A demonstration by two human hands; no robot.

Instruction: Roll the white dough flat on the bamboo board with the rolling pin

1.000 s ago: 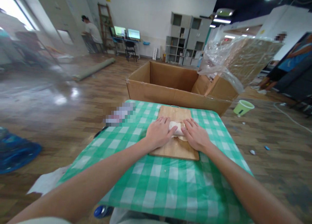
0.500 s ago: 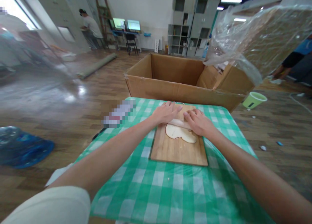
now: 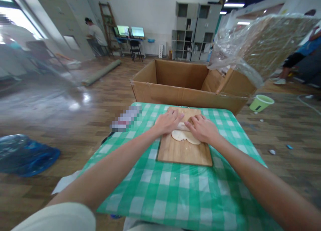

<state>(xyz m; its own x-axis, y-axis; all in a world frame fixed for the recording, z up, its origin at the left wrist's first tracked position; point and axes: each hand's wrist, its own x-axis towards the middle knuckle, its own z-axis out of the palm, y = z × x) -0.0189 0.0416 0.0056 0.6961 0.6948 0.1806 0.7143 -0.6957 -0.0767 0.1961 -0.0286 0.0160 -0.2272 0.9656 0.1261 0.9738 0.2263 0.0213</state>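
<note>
Head view: a pale pin [image 3: 181, 126] is laid crosswise on the board [image 3: 184, 154], and the dough [image 3: 179, 135] is spread flat around mid-board, showing on the near side of the pin. The pin's ends are covered by the left hand [image 3: 167, 122] at the board's left side and the right hand [image 3: 203, 129] at its right. About the grip: fingers are laid over the pin on both sides, but whether they're actually wrapped round it can't be told, since the ends are hidden.

What could be messed up from here, as a guess: if one side gets leaned on harder, the dough would be thinned unevenly, and the notch in its near edge could be torn deeper. If it's sticky, it might be picked up by the pin. The board could be slid too, since the checked surface [image 3: 155, 184] under it looks slick and no clamp can be seen. Beyond the board there's just a big box [image 3: 170, 90], not really in the way.
</note>
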